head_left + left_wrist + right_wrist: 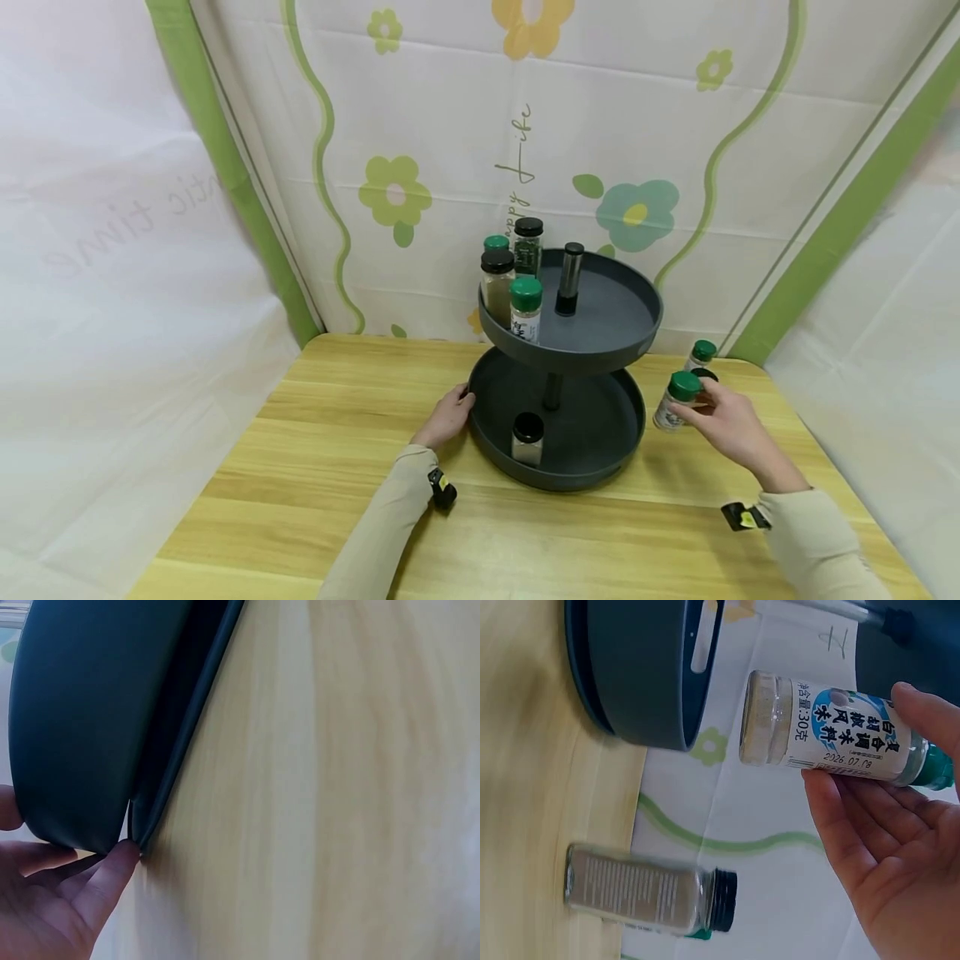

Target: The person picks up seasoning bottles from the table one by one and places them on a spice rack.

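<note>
My right hand [733, 423] pinches a clear spice jar with a green cap [832, 731] between thumb and fingers. The jar holds pale powder, has a printed white and blue label, and lies sideways in the right wrist view. To the left stands a dark grey two-tier turntable [557, 481]. My left hand [447, 417] rests its fingers on the outer wall of the lower tier, at the left side. In the left wrist view, one fingertip [124, 851] reaches down to the base under that tier [82, 720].
A black-capped jar [634, 889] and a green-capped jar [703, 350] stand on the table behind the right hand. Several jars, including a green-capped one [527, 308], crowd the upper tier's left side. One black-capped jar [528, 442] is on the lower tier. A floral curtain [450, 108] hangs behind.
</note>
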Available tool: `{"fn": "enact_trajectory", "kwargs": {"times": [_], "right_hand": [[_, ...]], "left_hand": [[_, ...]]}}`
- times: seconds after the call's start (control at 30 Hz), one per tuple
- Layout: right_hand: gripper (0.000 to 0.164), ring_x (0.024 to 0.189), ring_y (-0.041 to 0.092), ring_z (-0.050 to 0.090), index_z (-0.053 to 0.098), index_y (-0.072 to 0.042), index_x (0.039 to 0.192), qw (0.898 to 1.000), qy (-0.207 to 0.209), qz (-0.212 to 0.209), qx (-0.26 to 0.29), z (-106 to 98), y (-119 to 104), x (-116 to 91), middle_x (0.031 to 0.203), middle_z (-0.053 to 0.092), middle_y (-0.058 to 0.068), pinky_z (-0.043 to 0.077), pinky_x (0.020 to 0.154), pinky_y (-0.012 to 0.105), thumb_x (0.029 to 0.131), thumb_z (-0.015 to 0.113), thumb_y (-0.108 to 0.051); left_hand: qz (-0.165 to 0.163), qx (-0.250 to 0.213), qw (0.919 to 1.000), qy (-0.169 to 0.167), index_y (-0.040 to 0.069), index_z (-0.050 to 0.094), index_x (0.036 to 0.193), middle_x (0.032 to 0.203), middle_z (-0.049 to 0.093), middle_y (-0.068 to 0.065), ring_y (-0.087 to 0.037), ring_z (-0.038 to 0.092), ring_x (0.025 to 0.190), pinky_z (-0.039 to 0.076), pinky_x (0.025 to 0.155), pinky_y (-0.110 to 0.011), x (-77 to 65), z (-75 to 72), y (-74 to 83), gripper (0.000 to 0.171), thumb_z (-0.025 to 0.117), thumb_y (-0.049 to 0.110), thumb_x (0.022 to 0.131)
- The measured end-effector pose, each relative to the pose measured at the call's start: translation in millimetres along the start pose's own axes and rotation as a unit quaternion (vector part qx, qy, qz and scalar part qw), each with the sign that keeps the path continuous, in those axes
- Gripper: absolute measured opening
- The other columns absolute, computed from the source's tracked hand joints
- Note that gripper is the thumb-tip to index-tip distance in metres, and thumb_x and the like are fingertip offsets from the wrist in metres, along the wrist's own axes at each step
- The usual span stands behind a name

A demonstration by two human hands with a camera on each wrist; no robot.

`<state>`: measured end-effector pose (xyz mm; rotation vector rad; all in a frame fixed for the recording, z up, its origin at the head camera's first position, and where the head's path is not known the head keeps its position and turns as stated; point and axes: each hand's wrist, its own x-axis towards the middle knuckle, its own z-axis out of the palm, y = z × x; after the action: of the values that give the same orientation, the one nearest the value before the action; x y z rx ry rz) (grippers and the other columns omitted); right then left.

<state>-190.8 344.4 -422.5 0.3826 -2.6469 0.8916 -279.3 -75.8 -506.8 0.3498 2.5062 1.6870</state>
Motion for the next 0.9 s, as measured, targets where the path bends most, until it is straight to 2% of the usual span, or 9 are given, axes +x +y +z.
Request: {"fn": "enact_trajectory", "kwargs": {"times": [0.23,0.57,0.9], "right_hand": [[0.028,0.084,0.028,0.067,0.059,-0.007,0.104,1.0,-0.007,-0.012,0.002,17,-6,2,0.093,0.067,0.011,0.055,0.065,0.031,0.088,0.069,-0.028],[0.035,0.089,0.027,0.066,0.059,-0.005,0.11,0.998,-0.043,-0.007,0.04,38,-20,4,0.099,0.066,0.009,0.055,0.069,0.031,0.089,0.068,-0.031],[0.029,0.079,0.016,0.061,0.058,-0.008,0.105,0.996,-0.067,-0.023,0.061,59,-32,4,0.086,0.062,0.0,0.05,0.062,0.026,0.088,0.068,-0.03]], "left_hand": [[0.0,0.003,1.0,0.002,-0.002,0.035,0.143,0.145,0.037,-0.021,-0.035,0.032,0.134,0.027,0.108,-0.05,1.2,0.2,-1.2,0.045,0.036,0.02,0.104],[0.006,0.006,0.9999,0.005,-0.003,0.036,0.143,0.143,0.039,-0.021,-0.035,0.034,0.133,0.028,0.107,-0.049,2.0,-0.3,-1.9,0.044,0.036,0.018,0.104],[-0.002,0.001,1.0,0.006,-0.002,0.037,0.143,0.144,0.039,-0.021,-0.035,0.033,0.133,0.028,0.107,-0.049,3.6,0.6,-1.7,0.044,0.036,0.019,0.104]]}}
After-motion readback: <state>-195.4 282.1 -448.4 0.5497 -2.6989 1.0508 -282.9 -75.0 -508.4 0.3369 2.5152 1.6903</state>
